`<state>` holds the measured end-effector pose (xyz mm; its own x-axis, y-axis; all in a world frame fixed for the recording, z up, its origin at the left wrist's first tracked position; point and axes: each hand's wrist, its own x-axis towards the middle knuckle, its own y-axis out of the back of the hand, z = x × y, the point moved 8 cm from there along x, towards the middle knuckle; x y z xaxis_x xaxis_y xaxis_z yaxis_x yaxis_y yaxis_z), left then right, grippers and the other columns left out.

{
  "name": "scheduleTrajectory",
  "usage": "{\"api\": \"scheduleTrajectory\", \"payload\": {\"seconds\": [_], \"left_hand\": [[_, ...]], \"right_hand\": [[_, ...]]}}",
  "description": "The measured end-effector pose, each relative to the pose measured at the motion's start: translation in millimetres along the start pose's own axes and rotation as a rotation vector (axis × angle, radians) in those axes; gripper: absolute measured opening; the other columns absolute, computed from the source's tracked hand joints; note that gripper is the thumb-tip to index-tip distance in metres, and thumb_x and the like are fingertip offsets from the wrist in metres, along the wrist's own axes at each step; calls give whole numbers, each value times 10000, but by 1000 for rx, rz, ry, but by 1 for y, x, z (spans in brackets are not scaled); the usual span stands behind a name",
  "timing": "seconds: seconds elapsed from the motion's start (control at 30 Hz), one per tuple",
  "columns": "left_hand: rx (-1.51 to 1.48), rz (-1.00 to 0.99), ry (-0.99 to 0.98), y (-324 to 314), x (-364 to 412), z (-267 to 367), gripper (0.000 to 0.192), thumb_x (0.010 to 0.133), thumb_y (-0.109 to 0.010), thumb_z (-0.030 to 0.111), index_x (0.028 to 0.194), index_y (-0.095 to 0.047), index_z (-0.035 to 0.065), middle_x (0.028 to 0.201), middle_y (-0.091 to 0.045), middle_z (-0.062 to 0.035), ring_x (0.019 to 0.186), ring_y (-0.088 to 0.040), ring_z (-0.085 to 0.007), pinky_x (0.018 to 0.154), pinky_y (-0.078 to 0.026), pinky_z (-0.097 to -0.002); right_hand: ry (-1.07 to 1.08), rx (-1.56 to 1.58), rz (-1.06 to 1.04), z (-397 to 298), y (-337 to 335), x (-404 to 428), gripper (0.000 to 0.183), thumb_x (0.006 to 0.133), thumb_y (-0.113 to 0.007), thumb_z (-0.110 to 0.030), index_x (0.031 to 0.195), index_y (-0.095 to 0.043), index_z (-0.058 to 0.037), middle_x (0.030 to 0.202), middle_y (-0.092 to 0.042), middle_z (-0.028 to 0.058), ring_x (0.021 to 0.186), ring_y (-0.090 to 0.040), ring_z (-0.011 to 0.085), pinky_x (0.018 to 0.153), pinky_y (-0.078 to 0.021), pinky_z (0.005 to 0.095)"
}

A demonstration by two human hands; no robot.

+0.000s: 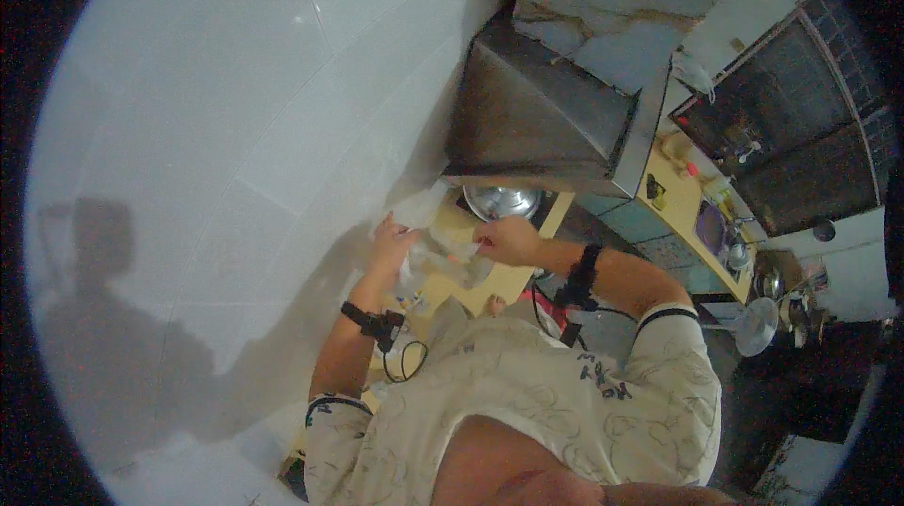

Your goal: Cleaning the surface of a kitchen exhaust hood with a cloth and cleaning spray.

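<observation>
A thin translucent plastic bag spans the gap between my hands, above a yellow countertop. My right hand pinches its right side between thumb and fingers. At its left side, my left hand grips the film close to the white wall, with one finger raised. Blur and glare hide the bag's exact edges, and I cannot tell whether anything is inside. Just beyond my right hand, a shiny round metal pan or lid sits on the stove, partly under the range hood.
A metal range hood juts out ahead. The tiled wall rises at left. Small items lie on the counter near my left wrist. At right are another counter with a purple basin, a faucet and a dark window.
</observation>
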<state>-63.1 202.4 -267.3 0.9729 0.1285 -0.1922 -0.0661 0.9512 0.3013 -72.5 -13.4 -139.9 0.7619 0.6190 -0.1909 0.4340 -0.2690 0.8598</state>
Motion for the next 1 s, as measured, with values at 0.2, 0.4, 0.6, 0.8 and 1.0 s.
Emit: {"api": "scheduleTrajectory", "payload": {"seconds": [0.2, 0.4, 0.6, 0.8, 1.0], "left_hand": [[-471, -94, 344, -9, -48, 36, 344, 764, -563, 184, 1030, -511, -29, 928, -550, -62, 854, -516, -170, 768, -407, -290], [-327, 9, 451, 16, -62, -70, 321, 755, -591, 226, 996, -544, 21, 860, -546, -51, 715, -490, -138, 654, -408, -261], [-128, -28, 581, 27, -75, -115, 294, 744, -611, 253, 918, -572, 20, 831, -552, -44, 662, -485, -123, 589, -406, -251], [-241, -190, 723, -13, -80, -129, 323, 758, -589, 281, 960, -542, 34, 858, -575, -47, 752, -531, -141, 653, -432, -270], [-312, -290, 650, -55, -70, -130, 271, 754, -594, 276, 878, -559, 37, 845, -575, -43, 751, -536, -140, 677, -432, -268]], "right_hand": [[-35, 77, -224, 7, -59, 5, 313, 733, -536, -360, 930, -574, -120, 798, -619, 97, 739, -591, 296, 621, -457, 413], [48, -53, -139, 132, -126, -4, 382, 733, -554, -323, 1002, -544, -52, 905, -578, 176, 865, -561, 319, 749, -428, 443], [-238, -187, -359, 238, -179, -28, 275, 719, -545, -225, 901, -577, -22, 834, -575, 178, 786, -569, 318, 686, -473, 409], [-109, 358, -169, 128, -252, 6, 336, 692, -614, -281, 924, -577, -39, 948, -590, 121, 857, -567, 204, 695, -455, 327], [-145, 751, 32, 47, -273, 30, 444, 672, -647, -278, 1011, -526, -19, 863, -526, 16, 830, -488, 140, 715, -393, 267]]}}
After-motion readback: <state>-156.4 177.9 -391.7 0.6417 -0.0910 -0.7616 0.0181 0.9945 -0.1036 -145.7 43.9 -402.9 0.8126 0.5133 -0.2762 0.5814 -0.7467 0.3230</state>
